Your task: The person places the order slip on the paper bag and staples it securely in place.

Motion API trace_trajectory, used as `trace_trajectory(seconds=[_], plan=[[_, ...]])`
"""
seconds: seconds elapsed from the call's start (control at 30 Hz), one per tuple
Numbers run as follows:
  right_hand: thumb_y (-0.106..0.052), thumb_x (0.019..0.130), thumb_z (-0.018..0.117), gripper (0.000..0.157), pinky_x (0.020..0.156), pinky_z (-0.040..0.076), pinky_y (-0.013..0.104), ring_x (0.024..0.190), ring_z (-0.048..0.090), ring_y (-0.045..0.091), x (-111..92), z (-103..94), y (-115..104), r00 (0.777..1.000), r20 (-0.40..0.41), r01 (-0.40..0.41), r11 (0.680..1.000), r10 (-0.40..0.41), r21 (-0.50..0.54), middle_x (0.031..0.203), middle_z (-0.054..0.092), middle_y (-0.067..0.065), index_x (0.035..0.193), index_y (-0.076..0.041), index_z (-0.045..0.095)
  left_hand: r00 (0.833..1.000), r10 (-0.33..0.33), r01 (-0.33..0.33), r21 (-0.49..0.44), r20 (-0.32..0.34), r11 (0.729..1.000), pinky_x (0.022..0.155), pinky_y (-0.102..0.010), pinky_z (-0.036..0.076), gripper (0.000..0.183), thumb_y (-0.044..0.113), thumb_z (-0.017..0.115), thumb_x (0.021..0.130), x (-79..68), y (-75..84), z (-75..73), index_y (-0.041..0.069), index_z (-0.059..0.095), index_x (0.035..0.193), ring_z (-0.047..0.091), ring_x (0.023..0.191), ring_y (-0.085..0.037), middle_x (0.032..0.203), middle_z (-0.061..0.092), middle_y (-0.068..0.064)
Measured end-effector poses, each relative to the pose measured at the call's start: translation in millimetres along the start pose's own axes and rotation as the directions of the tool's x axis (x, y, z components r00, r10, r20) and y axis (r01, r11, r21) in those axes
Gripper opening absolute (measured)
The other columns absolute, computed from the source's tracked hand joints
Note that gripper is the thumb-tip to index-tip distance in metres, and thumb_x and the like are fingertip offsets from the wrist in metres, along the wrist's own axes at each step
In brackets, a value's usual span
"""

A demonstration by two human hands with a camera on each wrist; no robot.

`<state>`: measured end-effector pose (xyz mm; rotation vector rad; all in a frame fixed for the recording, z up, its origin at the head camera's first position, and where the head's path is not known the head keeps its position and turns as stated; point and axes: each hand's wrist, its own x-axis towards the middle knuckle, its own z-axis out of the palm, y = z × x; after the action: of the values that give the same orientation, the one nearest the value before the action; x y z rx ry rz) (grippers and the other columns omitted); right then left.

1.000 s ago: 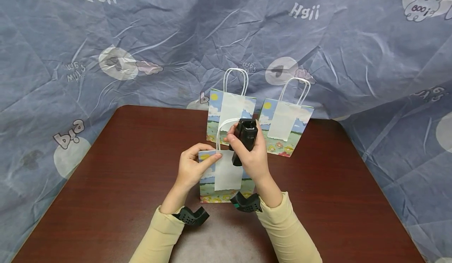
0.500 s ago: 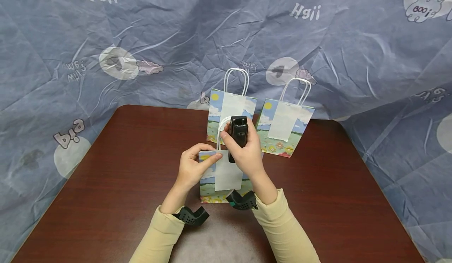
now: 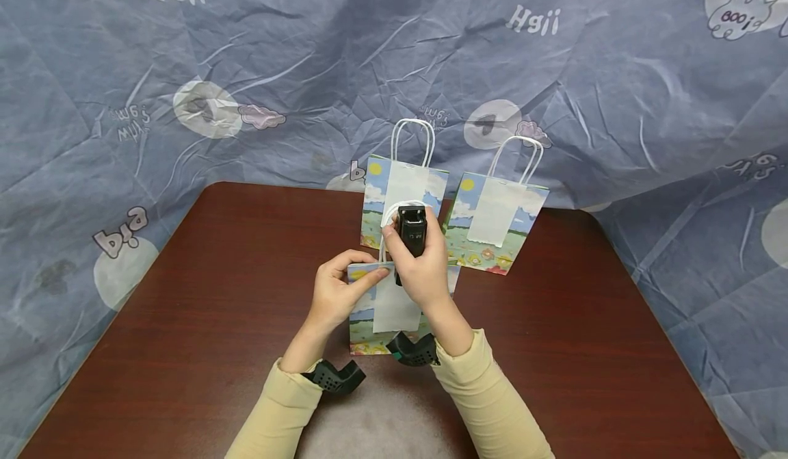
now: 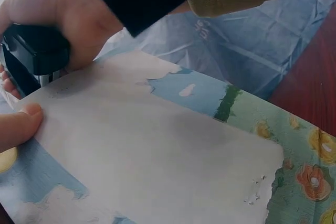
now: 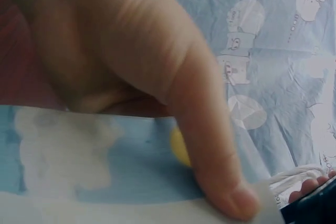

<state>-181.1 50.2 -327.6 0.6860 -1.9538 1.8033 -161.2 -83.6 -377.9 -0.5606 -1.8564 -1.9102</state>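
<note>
My left hand pinches the top left edge of the nearest paper gift bag, thumb in front. A white paper strip lies on the bag's front, and in the left wrist view the thumb touches it. My right hand grips a black stapler at the bag's top edge, beside the white cord handle. In the left wrist view the stapler sits at the strip's upper end. Whether its jaws touch the paper is hidden.
Two similar bags stand behind: one at the back middle and one at the back right, each with a white strip and cord handles. The brown table meets a blue printed cloth at the back.
My right hand has moved left with the stapler, along the nearest bag's top edge toward my left hand. My left hand has stayed in place.
</note>
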Motion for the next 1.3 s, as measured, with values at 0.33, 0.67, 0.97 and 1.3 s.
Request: trace_trajectory(seconds=[0.33,0.67,0.97,1.3], plan=[[-0.010,0.090,0.059,0.024,0.048,0.046,0.027,0.056,0.051,0.016,1.0,-1.7,-1.8,0.993,-0.069,0.093,0.992,-0.099,-0.082,0.079,0.054,0.013,0.103,0.006,0.048,1.000,0.003,-0.003,-0.014,-0.019,1.000,0.044,-0.024,0.041,0.013,-0.011,0.071,0.076,-0.2,-0.7,1.7,-0.009,0.065,0.087,0.048,0.048,-0.008,0.079,0.064,-0.016],[-0.013,0.089,0.059,0.026,0.046,0.047,0.029,0.054,0.053,0.018,-0.3,2.1,8.0,0.979,-0.093,0.155,0.960,-0.180,-0.232,0.080,0.057,0.015,0.105,0.005,0.051,0.999,0.041,-0.041,-0.029,-0.026,0.999,0.047,-0.026,0.046,0.015,-0.015,0.070,0.074,-1.5,-3.6,4.5,-0.010,0.063,0.087,0.055,0.056,-0.008,0.080,0.063,-0.018],[-0.020,0.089,0.058,0.030,0.047,0.046,0.033,0.056,0.055,0.021,1.3,4.8,11.9,0.966,-0.166,0.139,0.941,-0.198,-0.308,0.079,0.058,0.016,0.103,0.006,0.056,0.999,0.047,-0.047,-0.011,-0.027,0.999,0.044,-0.025,0.042,0.015,-0.015,0.070,0.074,-1.1,-4.7,4.2,-0.010,0.064,0.087,0.050,0.049,-0.007,0.080,0.064,-0.019],[-0.018,0.089,0.057,0.025,0.045,0.047,0.031,0.054,0.057,0.021,3.4,7.0,16.2,0.953,-0.209,0.155,0.947,-0.218,-0.280,0.072,0.060,0.014,0.095,0.006,0.058,0.999,0.041,-0.041,-0.003,-0.024,0.999,0.050,-0.022,0.046,0.015,-0.015,0.069,0.075,-2.0,-2.8,5.4,-0.010,0.063,0.088,0.056,0.060,-0.006,0.082,0.063,-0.020]])
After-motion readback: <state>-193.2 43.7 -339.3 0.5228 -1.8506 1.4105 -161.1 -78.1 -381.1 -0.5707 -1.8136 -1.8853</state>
